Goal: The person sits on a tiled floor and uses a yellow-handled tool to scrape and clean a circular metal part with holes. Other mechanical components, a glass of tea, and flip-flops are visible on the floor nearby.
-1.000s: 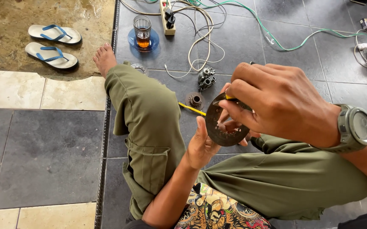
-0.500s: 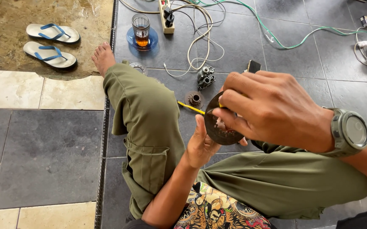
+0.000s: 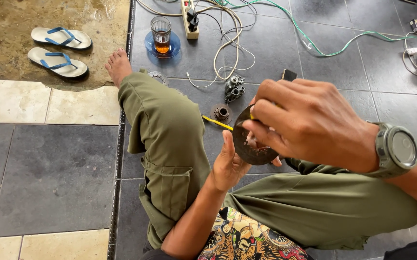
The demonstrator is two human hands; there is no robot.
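A dark round metal disc point(image 3: 252, 144) stands on edge above the person's lap, held between both hands. The left hand point(image 3: 230, 166) cups it from below and behind, thumb up along its rim, so its grip is closed on the disc. The right hand point(image 3: 309, 123) comes over the top of the disc with fingers curled tight around a thin yellow tool point(image 3: 252, 115) pressed against the disc's face; a green watch point(image 3: 397, 149) sits on that wrist.

Just beyond the disc, on the dark tiled floor point(image 3: 338, 72), lie a yellow pencil-like stick point(image 3: 217, 123), a small gear point(image 3: 221, 113) and a grey metal engine part point(image 3: 234, 87). Farther beyond the disc stand a glass of brown drink point(image 3: 160, 34) on a blue saucer point(image 3: 148, 45), a power strip point(image 3: 189, 19) and loose cables point(image 3: 227, 43). Far to the left of the disc, past the person's olive trouser leg point(image 3: 165, 139) and bare foot point(image 3: 118, 65), a pair of blue-strapped sandals point(image 3: 59, 50) lies on wet ground.
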